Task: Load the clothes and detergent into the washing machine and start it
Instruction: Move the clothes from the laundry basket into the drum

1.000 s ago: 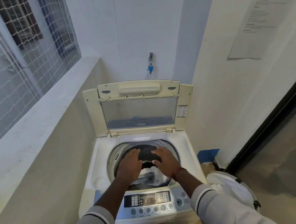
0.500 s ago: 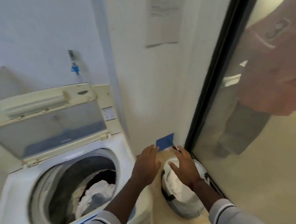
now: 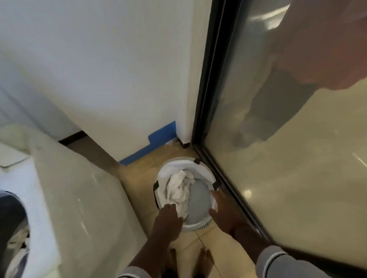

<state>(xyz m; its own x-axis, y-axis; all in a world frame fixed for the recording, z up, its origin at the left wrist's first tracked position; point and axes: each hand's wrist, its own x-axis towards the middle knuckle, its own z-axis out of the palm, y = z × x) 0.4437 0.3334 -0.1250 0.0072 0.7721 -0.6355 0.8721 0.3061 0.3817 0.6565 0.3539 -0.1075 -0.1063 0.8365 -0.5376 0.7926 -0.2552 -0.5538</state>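
Note:
A round white laundry basket stands on the tiled floor between the washing machine and a glass door. A crumpled white cloth lies in it. My left hand reaches over the basket's near-left rim, its fingertips touching the cloth's lower edge. My right hand hangs over the near-right rim with fingers apart, holding nothing. The washing machine fills the left, its drum opening showing clothes inside at the far left edge.
A dark-framed sliding glass door runs along the right, and another person stands behind it. A white wall with blue tape at its foot is behind the basket. My bare feet stand just before the basket.
My hands left the drum and swung right and down to the basket. The view turned from the machine to the floor. The left hand now touches the white cloth.

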